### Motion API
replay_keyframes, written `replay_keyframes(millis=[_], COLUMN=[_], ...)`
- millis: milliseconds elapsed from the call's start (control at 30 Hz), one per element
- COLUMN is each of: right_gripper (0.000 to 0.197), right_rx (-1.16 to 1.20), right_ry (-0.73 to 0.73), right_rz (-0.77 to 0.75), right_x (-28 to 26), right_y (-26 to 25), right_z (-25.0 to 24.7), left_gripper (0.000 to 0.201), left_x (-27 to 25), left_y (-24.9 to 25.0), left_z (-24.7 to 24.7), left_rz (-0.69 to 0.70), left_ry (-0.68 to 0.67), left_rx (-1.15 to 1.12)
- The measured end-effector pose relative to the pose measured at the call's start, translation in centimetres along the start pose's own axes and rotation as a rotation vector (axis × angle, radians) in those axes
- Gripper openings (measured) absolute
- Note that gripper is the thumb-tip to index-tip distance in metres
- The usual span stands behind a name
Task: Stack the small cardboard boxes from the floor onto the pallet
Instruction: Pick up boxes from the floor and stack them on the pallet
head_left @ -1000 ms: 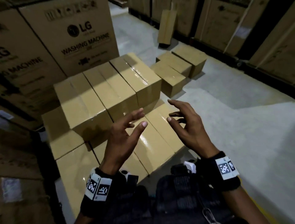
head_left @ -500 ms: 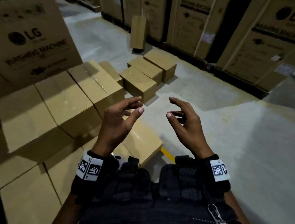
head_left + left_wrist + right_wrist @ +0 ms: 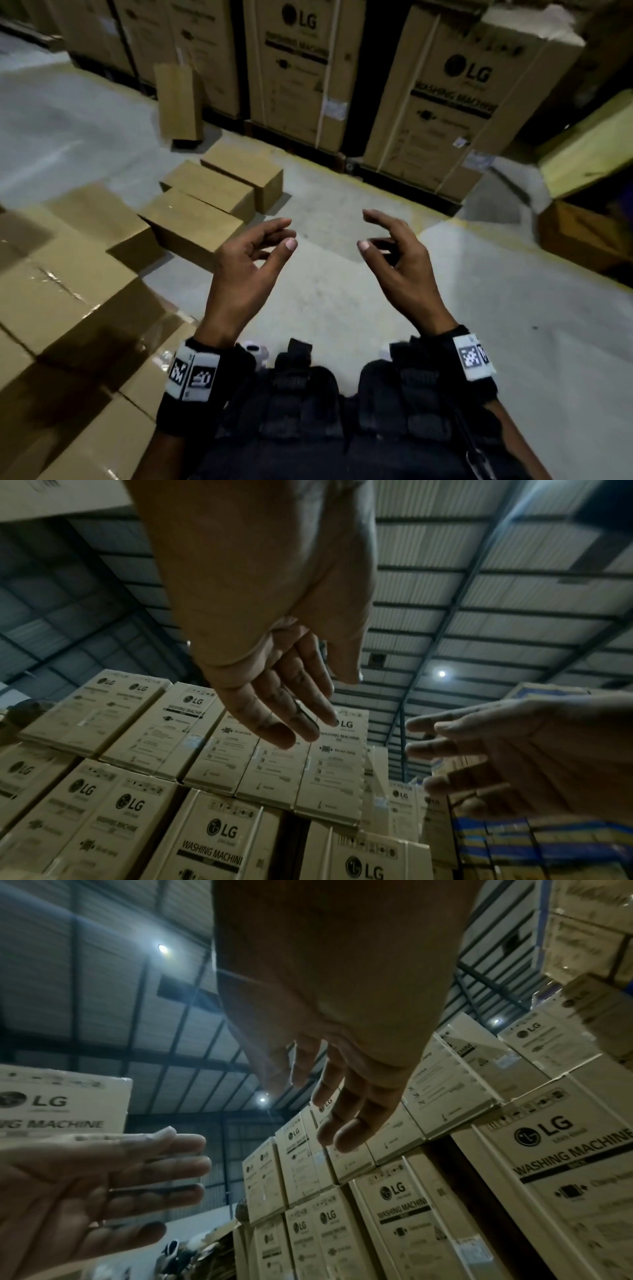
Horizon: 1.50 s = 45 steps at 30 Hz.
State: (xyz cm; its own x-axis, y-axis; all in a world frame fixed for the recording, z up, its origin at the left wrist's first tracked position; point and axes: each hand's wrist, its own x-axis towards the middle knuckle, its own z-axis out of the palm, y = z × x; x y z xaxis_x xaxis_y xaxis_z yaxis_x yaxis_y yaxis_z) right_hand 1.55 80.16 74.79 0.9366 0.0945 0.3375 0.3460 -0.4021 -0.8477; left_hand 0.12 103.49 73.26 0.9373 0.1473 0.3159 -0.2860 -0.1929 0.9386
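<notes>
From the head camera, both hands are raised in front of the chest, palms turned toward each other, apart and holding nothing. The left hand (image 3: 248, 270) has its fingers loosely bent with the thumb pointing forward; the right hand (image 3: 400, 263) mirrors it, fingers relaxed and slightly curled. Ahead and to the left, three small cardboard boxes (image 3: 209, 202) sit side by side on the grey concrete floor (image 3: 342, 291), touching one another, well beyond the fingertips. At the left edge lies the stack of boxes (image 3: 68, 308) in neat rows (the pallet beneath it is hidden). A flat piece of cardboard (image 3: 178, 102) stands on end against the tall washing machine cartons (image 3: 442, 99) that line the far side. Dark wrist straps with white coded tags show at both wrists.

The left wrist camera looks up along the left hand (image 3: 274, 669): fingers extended and relaxed, nothing between them. The right hand (image 3: 507, 756) enters from the right, fingers spread, also empty. Behind are stacked washing machine cartons (image 3: 219, 831) and a corrugated roof.

The right wrist camera shows the right hand (image 3: 342, 1069) with fingers hanging loosely, and the left hand (image 3: 103, 1172) open at lower left, somewhat blurred.
</notes>
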Motion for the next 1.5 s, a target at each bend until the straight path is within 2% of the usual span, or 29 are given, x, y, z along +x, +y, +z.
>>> replay_keyframes(millis=[200,400,500,567,767,933,1100,1233,1500], right_gripper=[0.041,0.043,0.044,0.045,0.044,0.045,0.046,0.045,0.044], right_rx=[-0.013,0.007,0.039,0.025,0.080,0.114,0.130,0.123,0.069], right_ry=[-0.036,-0.140,-0.214,-0.260,-0.333,-0.362,-0.449,-0.450,-0.401], right_rz=[0.052,0.095,0.082,0.062,-0.044,-0.066,-0.046,-0.022,0.024], right_x=[7.1,16.0,21.8,24.9,39.3,45.8,51.3,57.1,72.4], right_y=[5.0,12.3,16.5,17.9,21.7,25.2,28.1,30.5,34.1], right_z=[0.3,1.5,1.2,1.0,-1.1,-0.5,1.1,2.6,8.0], left_gripper=[0.029,0.029,0.029,0.029,0.030,0.032,0.031,0.031,0.029], left_x=[7.1,13.4,17.8,19.7,28.7,34.8,40.9,46.8,64.1], left_y=[-3.6,-8.8,-10.6,-11.0,-12.0,-13.3,-16.1,-19.7,-26.6], left_z=[2.7,4.6,7.1,8.0,13.6,17.0,17.9,17.9,16.0], left_rz=[-0.068,-0.137,-0.189,-0.211,-0.232,-0.271,-0.280,-0.284,-0.257], left_ry=[-0.052,0.037,0.088,0.095,0.284,0.295,0.314,0.332,0.283], left_rx=[0.015,0.165,0.265,0.273,0.272,0.229,0.274,0.242,0.163])
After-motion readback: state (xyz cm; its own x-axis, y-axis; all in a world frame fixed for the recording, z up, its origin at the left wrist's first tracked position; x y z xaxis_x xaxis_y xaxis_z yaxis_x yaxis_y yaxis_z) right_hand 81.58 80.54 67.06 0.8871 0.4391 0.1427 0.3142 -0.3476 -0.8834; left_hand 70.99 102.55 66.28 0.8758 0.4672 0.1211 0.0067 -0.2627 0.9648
